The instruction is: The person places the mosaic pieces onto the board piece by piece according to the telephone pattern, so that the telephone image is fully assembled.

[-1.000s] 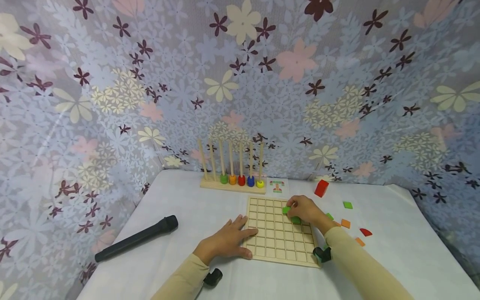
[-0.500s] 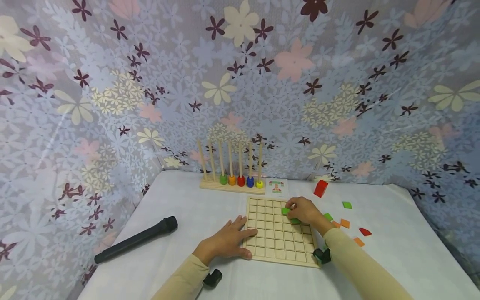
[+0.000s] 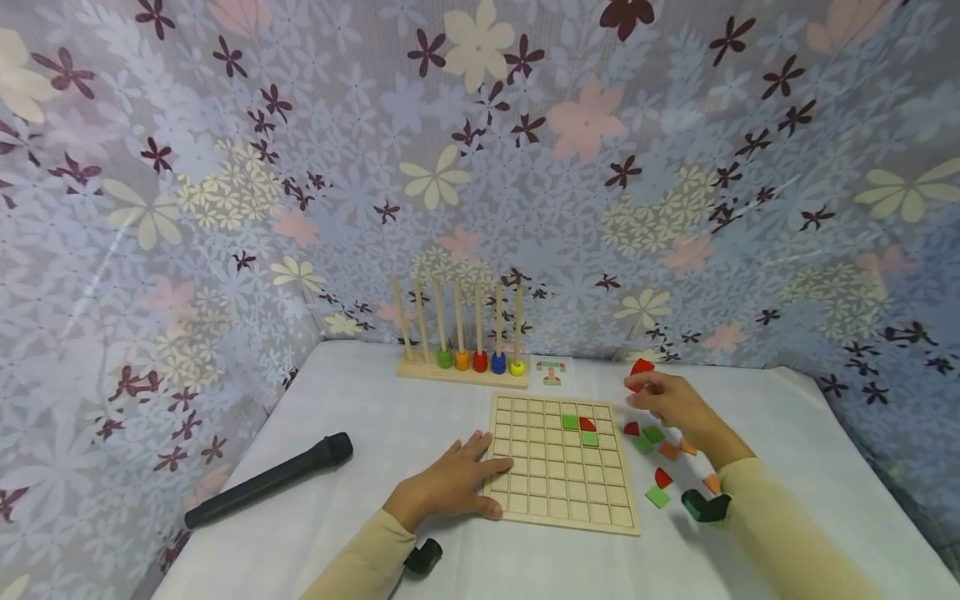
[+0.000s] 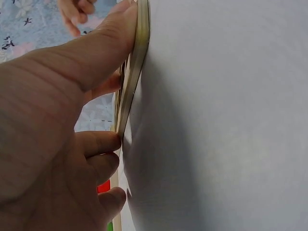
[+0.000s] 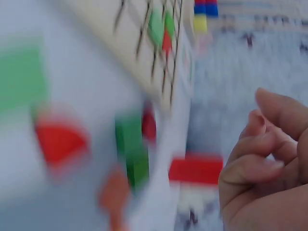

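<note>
My left hand [image 3: 452, 483] rests with spread fingers on the left edge of a wooden grid board [image 3: 547, 496]; the left wrist view shows its thumb and fingers [image 4: 108, 166] along the board's side. On the board lie two green square tiles [image 3: 570, 422] with a red quarter-round tile [image 3: 587, 424] beside them. My right hand [image 3: 678, 404] hovers off the board's right side, near a red block [image 3: 642, 367]. In the right wrist view its fingers [image 5: 250, 168] bend loosely around nothing, apart from the red block [image 5: 195, 169].
Loose green, red and orange tiles [image 3: 657, 497] lie right of the board. Behind it stand a peg rack [image 3: 465, 379] with coloured beads and a card [image 3: 551, 372] with a tile pattern. A black microphone [image 3: 270, 481] lies at left. Floral cloth [image 3: 480, 183] hangs behind the table.
My right hand has left the board and moved right toward the red block, uncovering a red quarter-round tile between the green tiles. My left hand has stayed put.
</note>
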A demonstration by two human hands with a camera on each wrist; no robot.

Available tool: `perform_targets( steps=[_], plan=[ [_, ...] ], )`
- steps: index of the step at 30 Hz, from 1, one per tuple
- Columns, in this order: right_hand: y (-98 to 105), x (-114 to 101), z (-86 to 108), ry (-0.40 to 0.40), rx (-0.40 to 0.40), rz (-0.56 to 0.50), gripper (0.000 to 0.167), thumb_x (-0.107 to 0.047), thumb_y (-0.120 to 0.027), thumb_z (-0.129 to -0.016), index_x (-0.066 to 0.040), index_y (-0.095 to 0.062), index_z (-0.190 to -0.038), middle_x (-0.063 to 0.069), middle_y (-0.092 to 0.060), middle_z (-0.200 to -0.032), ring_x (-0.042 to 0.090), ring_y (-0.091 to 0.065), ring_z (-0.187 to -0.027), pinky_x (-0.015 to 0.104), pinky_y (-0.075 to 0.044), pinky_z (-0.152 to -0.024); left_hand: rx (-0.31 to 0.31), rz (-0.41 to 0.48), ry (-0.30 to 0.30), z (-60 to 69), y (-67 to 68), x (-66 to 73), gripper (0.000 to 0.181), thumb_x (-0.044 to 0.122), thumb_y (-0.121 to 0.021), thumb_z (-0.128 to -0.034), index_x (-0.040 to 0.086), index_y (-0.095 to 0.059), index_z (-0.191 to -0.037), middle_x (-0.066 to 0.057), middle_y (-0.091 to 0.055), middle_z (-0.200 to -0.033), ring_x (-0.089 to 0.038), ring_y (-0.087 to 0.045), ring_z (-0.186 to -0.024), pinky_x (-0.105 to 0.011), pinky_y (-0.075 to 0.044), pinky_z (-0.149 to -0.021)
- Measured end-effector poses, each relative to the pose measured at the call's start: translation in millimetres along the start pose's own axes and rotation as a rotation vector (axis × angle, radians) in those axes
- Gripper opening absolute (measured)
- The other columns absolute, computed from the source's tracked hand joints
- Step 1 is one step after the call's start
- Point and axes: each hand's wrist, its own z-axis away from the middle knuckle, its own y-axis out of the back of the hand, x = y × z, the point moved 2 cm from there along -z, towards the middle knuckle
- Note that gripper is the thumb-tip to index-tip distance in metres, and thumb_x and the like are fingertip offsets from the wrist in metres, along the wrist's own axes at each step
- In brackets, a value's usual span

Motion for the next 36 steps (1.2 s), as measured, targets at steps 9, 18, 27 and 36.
perform_targets(
  steps=[9, 18, 27, 36],
  plan=[
    [81, 35, 18.0, -0.013, 0.113, -0.106, 0.057, -0.037, -0.07, -0.098, -0.015, -0.048, -0.146, -0.01, -0.057, -0.104, 0.014, -0.046, -0.075, 0.032, -0.041, -0.059, 0.011, -0.009, -0.004, -1.1, -0.8, -4.4, 0.079, 0.056, -0.072, -0.0861, 0.033, -0.043, -0.156, -0.015, -0.017, -0.17, -0.031, -0.012, -0.158, -0.054, -0.017, -0.125],
    [88, 74, 8.1, -0.187, 0.114, 0.05, 0.075, -0.034, -0.064, -0.101, 0.001, -0.03, -0.157, 0.006, -0.061, -0.115, 0.022, -0.05, -0.077, 0.034, -0.044, -0.063, 0.011, 0.005, 0.004, 0.4, -1.7, -3.3, 0.08, 0.056, -0.073, -0.0849, 0.032, -0.044, -0.156, -0.016, -0.018, -0.169, -0.033, -0.013, -0.157, -0.054, -0.017, -0.125],
    [85, 101, -1.5, -0.299, 0.106, 0.069, 0.075, -0.026, -0.065, -0.099, 0.005, -0.027, -0.156, 0.004, -0.057, -0.082, 0.019, -0.045, -0.059, 0.033, -0.041, -0.057, 0.008, 0.01, 0.011, -1.3, -3.6, -1.5, 0.08, 0.057, -0.073, -0.0838, 0.035, -0.044, -0.155, -0.014, -0.018, -0.17, -0.031, -0.013, -0.157, -0.052, -0.016, -0.126],
    [79, 104, -14.9, -0.277, 0.084, 0.282, 0.069, -0.026, -0.071, -0.094, 0.006, -0.041, -0.147, 0.04, -0.035, -0.144, 0.051, -0.046, -0.122, 0.063, -0.043, -0.099, 0.006, -0.003, 0.011, -2.7, -1.1, -2.7, 0.079, 0.058, -0.072, -0.0846, 0.036, -0.043, -0.155, -0.013, -0.018, -0.17, -0.03, -0.013, -0.158, -0.052, -0.017, -0.126]
  ],
)
